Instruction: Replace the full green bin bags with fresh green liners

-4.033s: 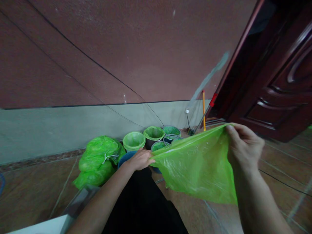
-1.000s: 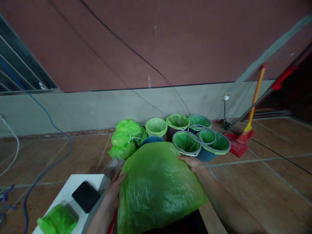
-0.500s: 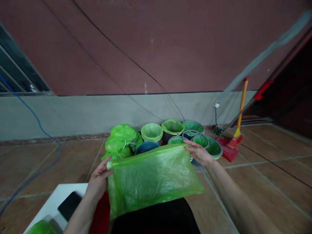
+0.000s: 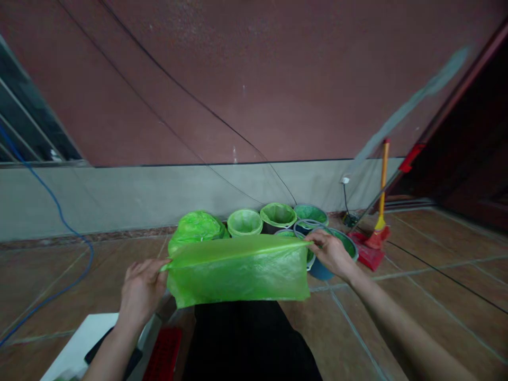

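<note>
Green and translucent, a thin plastic bag [image 4: 238, 272] hangs stretched in mid-air at the near centre, its upper edge drawn straight between two hands. The left hand [image 4: 143, 286] has its fingers curled tight on the upper left corner; the right hand [image 4: 329, 251] pinches the upper right corner between thumb and fingers. Black trousers [image 4: 250, 344] show just below the bag. Beyond it, on the tiled floor [image 4: 333, 338], sits a bulging green sack [image 4: 200, 227], with a pale bucket [image 4: 245, 211] and a dark bucket [image 4: 270, 228] to its right, both lined in green. More lined buckets [image 4: 322, 271] crowd in farther right, partly hidden by the bag. Right of those, a yellow-handled broom [image 4: 381, 211] stands at a red dustpan [image 4: 367, 254]. Near left, a white surface [image 4: 75, 338] carries a black object [image 4: 95, 349], partly covered by the left forearm. Something red [image 4: 164, 354] lies beside it. Blue hose [image 4: 92, 255] curves along the left. Farthest off is a two-tone wall [image 4: 238, 69].
</note>
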A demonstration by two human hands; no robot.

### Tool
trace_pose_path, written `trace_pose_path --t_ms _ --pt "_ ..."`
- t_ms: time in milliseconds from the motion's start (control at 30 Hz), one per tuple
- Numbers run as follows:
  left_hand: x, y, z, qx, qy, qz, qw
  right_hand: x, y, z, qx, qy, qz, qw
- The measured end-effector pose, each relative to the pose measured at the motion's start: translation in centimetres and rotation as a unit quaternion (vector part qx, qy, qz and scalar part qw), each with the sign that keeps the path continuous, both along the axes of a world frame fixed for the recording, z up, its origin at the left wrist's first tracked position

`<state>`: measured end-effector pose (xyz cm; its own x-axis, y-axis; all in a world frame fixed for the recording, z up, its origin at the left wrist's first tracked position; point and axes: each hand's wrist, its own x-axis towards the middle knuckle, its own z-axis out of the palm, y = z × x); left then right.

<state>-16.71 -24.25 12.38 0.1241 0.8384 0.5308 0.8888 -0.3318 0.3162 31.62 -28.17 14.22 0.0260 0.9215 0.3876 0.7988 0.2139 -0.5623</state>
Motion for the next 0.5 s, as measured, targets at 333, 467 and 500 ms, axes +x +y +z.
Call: trace_pose_path --t_ms 333,467,500 --pt "0.9 -2.8 2.2 -0.034 -0.418 -0.069 0.905 -2.3 -4.3 1.5 -0.019 0.345 0.03 0.938" --pt "1.5 -3.7 3.7 0.014 -0.374 0.043 0.926 -3.4 -5.2 2.8 0.016 0.336 -0.041 0.941" --pt "1.5 -3.7 3.9 0.024 -0.334 0.066 0.94 -3.4 -5.1 3.0 0.029 0.315 -0.053 0.947"
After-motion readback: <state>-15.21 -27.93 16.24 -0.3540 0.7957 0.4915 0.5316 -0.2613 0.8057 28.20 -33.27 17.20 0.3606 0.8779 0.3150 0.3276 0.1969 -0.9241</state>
